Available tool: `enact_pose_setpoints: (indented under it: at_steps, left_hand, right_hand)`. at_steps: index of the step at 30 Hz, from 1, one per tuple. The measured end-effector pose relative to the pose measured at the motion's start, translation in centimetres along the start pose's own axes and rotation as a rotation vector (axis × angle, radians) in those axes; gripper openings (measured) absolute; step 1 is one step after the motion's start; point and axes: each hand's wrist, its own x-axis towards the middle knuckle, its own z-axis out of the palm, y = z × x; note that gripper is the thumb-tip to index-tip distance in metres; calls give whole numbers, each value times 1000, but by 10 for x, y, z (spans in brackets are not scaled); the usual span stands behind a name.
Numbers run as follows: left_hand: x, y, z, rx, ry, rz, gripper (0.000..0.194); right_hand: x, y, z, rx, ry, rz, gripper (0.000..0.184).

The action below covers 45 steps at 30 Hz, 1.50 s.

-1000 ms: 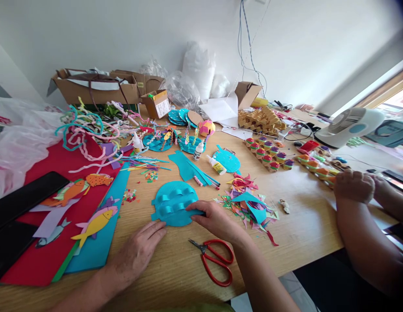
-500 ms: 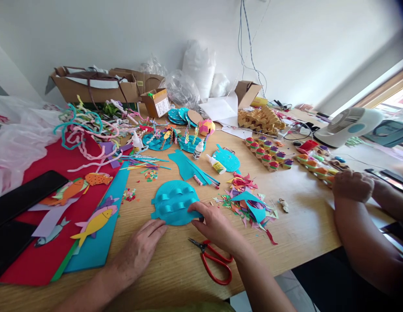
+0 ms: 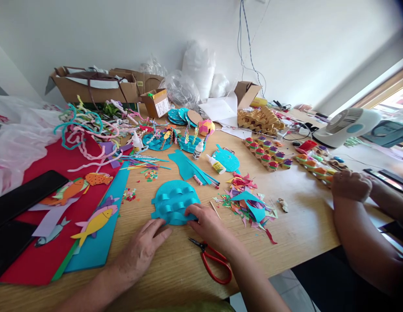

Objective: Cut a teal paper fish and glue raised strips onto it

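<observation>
A round blue craft disc (image 3: 175, 193) lies on the table before me, with rows of raised looped strips across it. My left hand (image 3: 148, 239) rests at its lower left edge, fingers stretched out and thumb pointing right. At the lower right edge my right hand (image 3: 206, 221) pinches the end of a blue strip (image 3: 175, 215) that arches over the disc's lower part; its fingertips partly cover that end. Below the right hand lie red-handled scissors (image 3: 217, 264), blades to the upper left. A thin pale stick (image 3: 215, 209) lies just right of the hand.
Colored scraps (image 3: 250, 203) are heaped to the right; glue bottles (image 3: 216, 164) and blue offcuts (image 3: 181, 166) lie beyond the disc. Red sheets (image 3: 28, 260) with paper fish are at left. Another person's arm (image 3: 354, 216) rests at right, near painted egg cartons (image 3: 268, 152).
My right hand has shifted slightly left, and a further arched strip now shows along the disc's lower part. My left thumb has spread to the right. The pale stick has come into sight.
</observation>
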Motion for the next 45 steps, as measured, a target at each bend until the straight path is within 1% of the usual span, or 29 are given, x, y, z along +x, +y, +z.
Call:
enact_pose_setpoints:
  at_steps: [4, 7, 9, 13, 21, 25, 28, 30, 36, 39, 45]
  left_hand:
    - [-2, 1, 5, 61, -7, 0, 52]
    - [-1, 3, 8, 100, -51, -30, 58]
    - [0, 5, 10, 123, -69, -46, 55]
    - [0, 7, 12, 164, -39, -28, 48]
    - [6, 10, 10, 242, -56, -9, 61]
    - [11, 13, 11, 258, -115, -36, 63]
    - [15, 15, 10, 250, -174, -73, 64]
    - [16, 16, 10, 245, -191, -94, 63]
    - [18, 18, 12, 230, -185, -110, 58]
    - [19, 19, 12, 265, -181, -124, 55]
    - [21, 18, 10, 291, -182, -76, 55]
  right_hand:
    - [-1, 0, 1, -71, -32, 2, 23]
    - [-2, -2, 1, -83, -38, -4, 26]
    - [-2, -3, 1, -91, -37, -9, 26]
    - [-2, -4, 1, -100, -28, -28, 24]
    - [0, -9, 0, -173, -74, -27, 24]
    - [1, -9, 0, -183, -80, -40, 23]
    - [2, -7, 1, -189, -75, -55, 23]
    - [2, -6, 1, -195, -78, -61, 24]
    - [3, -5, 1, -202, -99, -55, 29]
    - [2, -3, 1, -203, -91, -52, 33]
    - [-1, 1, -1, -191, -62, -6, 31]
